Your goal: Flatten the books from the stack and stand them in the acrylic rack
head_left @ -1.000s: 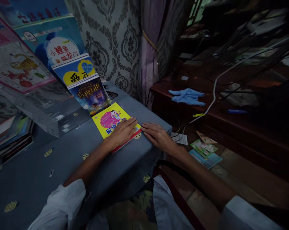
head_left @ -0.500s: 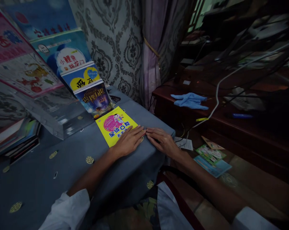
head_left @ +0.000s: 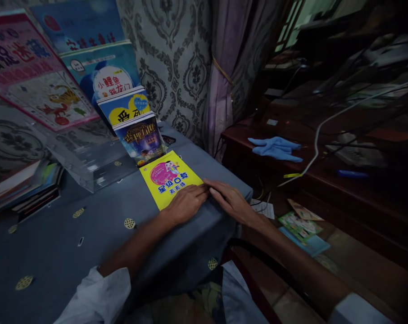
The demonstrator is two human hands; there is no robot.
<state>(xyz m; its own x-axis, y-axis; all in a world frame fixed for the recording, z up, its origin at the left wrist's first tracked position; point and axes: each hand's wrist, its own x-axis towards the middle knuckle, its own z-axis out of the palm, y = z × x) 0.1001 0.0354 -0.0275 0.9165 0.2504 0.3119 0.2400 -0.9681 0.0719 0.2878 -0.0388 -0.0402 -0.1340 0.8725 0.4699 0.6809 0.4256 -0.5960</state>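
A yellow workbook (head_left: 166, 177) with a pink oval and blue Chinese characters lies flat at the table's right end. My left hand (head_left: 187, 203) rests palm down over its near edge, fingers stretched toward the right and slightly bent. Beside its fingertips, my right hand (head_left: 231, 200) lies low at the tablecloth's edge with its fingers extended close together. The fingertips of both hands meet or nearly meet by the workbook's right corner. Neither hand visibly grips anything, though the undersides of the fingers are hidden.
A clear stand (head_left: 85, 177) holds several picture books, with a dark-blue book (head_left: 141, 139) in front. Stacked books (head_left: 24, 184) lie at left. Glasses (head_left: 169, 139) sit behind. At right, a dark red desk (head_left: 238, 130) bears a blue glove (head_left: 274, 148) and cables; booklets (head_left: 300, 226) lie below.
My left hand has drawn back a little toward me, uncovering more of the workbook's lower title. My right hand's fingers now sit closer against the left fingertips. The view has shifted slightly.
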